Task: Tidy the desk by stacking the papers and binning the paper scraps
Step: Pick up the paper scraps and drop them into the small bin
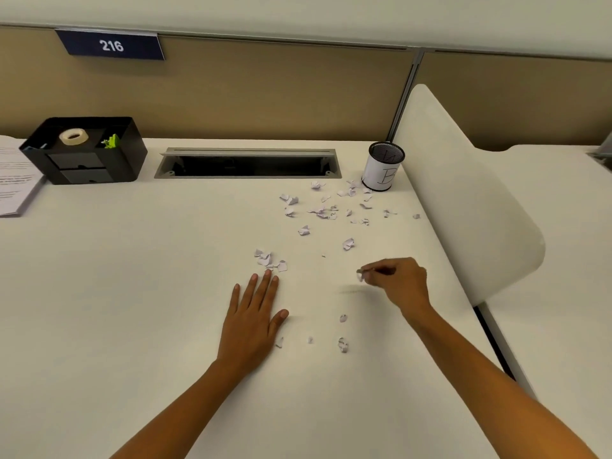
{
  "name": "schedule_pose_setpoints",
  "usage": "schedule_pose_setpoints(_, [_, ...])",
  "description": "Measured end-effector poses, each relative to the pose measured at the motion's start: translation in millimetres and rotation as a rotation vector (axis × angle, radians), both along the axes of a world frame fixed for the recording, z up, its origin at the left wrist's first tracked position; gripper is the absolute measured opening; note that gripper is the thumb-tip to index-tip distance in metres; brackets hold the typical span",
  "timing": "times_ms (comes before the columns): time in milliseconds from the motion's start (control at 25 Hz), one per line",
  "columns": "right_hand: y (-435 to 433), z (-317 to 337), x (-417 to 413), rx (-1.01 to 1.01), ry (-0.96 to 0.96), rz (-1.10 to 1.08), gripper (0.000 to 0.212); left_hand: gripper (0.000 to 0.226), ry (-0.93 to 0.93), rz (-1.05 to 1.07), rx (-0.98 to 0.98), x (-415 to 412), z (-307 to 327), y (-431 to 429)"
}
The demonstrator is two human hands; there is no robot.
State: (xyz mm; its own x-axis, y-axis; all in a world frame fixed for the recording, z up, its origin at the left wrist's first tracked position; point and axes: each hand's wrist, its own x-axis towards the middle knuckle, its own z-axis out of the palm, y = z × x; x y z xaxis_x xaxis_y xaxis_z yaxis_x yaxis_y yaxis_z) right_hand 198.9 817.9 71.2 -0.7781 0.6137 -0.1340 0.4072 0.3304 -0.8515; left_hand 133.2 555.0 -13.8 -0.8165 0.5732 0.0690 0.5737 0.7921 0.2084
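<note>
Several small white paper scraps [326, 208] lie scattered over the right half of the white desk [132, 276], most of them near a small mesh bin [382, 167] with a white label at the back right. My left hand [253, 313] rests flat on the desk, fingers straight, its fingertips touching a small clump of scraps [268, 260]. My right hand [397, 281] hovers just above the desk and pinches a single scrap [360, 276] between thumb and fingers. A few scraps [342, 344] lie between my hands. A stack of printed papers [16, 180] sits at the far left edge.
A black desk organiser [86, 154] with a tape roll stands at the back left. An open cable slot [248, 164] runs along the back middle. A white curved divider [463, 193] bounds the desk on the right, and a tan partition rises behind.
</note>
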Motion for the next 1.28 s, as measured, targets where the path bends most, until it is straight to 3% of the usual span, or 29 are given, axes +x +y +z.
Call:
schedule_pose_setpoints(240, [61.9,48.5,-75.6,-0.057,0.166,-0.166,0.015,0.066,0.021,-0.025,-0.001,-18.2,-2.9,15.2])
schedule_pose_setpoints(520, [142.0,85.7,-191.6,0.355,0.125,-0.266,0.018,0.065,-0.004,-0.015,-0.011,-30.7,-5.2,30.0])
schedule_pose_setpoints(760, [171.4,74.1,-247.2,0.567,-0.087,-0.082,0.022,0.063,-0.019,-0.003,0.015,-31.1,-4.8,30.4])
schedule_pose_setpoints(880, [175.7,68.7,-254.4,0.546,-0.104,-0.095,0.022,0.063,-0.016,0.001,0.023,-31.0,-4.1,30.6])
schedule_pose_setpoints(1080, [165.2,66.5,-230.3,0.590,0.127,-0.140,0.007,0.064,-0.006,0.040,0.080,-27.7,-1.4,31.2])
schedule_pose_setpoints(1280, [142.7,25.3,-173.3,0.570,0.301,-0.340,0.022,0.076,-0.060,0.157,0.248,-29.8,0.7,36.1])
